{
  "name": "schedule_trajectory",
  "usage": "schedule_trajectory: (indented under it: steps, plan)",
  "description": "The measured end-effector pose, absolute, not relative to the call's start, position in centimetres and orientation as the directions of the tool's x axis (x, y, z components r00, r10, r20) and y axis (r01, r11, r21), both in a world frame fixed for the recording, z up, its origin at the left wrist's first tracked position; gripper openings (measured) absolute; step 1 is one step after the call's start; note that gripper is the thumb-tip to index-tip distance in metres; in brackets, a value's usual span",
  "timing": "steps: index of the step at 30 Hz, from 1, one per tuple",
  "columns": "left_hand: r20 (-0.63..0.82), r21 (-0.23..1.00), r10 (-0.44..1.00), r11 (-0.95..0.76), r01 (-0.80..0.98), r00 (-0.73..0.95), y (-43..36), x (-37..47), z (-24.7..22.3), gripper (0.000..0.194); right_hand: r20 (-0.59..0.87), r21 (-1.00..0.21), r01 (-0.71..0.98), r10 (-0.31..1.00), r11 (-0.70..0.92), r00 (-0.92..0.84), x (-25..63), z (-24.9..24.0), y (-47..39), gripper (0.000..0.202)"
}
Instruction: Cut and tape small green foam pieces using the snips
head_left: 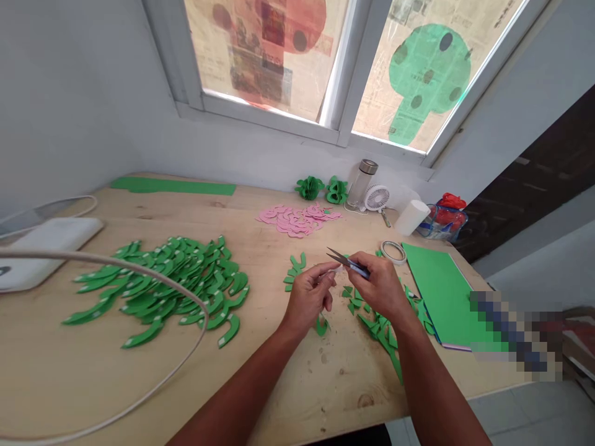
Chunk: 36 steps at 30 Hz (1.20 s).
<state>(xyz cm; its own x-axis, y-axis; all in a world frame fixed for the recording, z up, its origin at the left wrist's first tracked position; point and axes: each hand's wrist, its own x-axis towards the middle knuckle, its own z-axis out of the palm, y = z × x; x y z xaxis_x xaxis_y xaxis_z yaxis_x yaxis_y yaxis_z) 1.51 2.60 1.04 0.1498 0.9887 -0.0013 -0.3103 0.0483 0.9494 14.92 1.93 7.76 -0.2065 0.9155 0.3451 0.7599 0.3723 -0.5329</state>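
Observation:
My right hand (379, 285) is wrapped round a pair of scissors (354, 266), whose blades point left and stand slightly apart. Just left of it, my left hand (310, 290) is closed in a pinch. A small whitish strip (338, 269), perhaps tape, shows at its fingertips near the blades. Below the left hand is a curved green paper piece (321, 326); whether it is held or lies on the table I cannot tell. Small green cut-outs (295, 267) lie just beyond the left hand, and green scraps (381, 328) lie under the right forearm.
A big heap of green paper pieces (181, 285) covers the left of the table (297, 384). A cable (186, 291) loops across the left foreground. Pink cut-outs (297, 220), a tape roll (393, 252), green sheets (441, 291), a bottle (361, 184) and a fan (376, 198) surround the work.

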Motion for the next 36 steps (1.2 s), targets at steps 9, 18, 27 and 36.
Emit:
schedule_trajectory:
  steps: [9,18,27,36]
  plan:
    - [-0.01,0.91,0.997,0.043,-0.412,0.083,2.5,1.4,1.4,0.026,0.404,-0.774,0.579,0.904,0.256,0.14,16.0,6.6,1.2,0.031]
    - [-0.044,0.872,0.994,0.085,-0.482,0.095,2.9,1.4,0.8,0.034,0.178,-0.907,0.391,0.984,0.159,0.013,16.6,3.5,1.8,0.045]
    - [-0.035,0.869,0.995,0.074,-0.489,0.088,3.1,1.4,0.6,0.03,0.16,-0.867,0.472,0.986,0.157,-0.034,16.1,2.3,2.0,0.041]
    - [-0.016,0.87,0.994,0.065,-0.489,0.105,2.9,1.5,0.2,0.029,0.209,-0.871,0.451,0.978,0.194,-0.017,15.7,2.4,1.7,0.039]
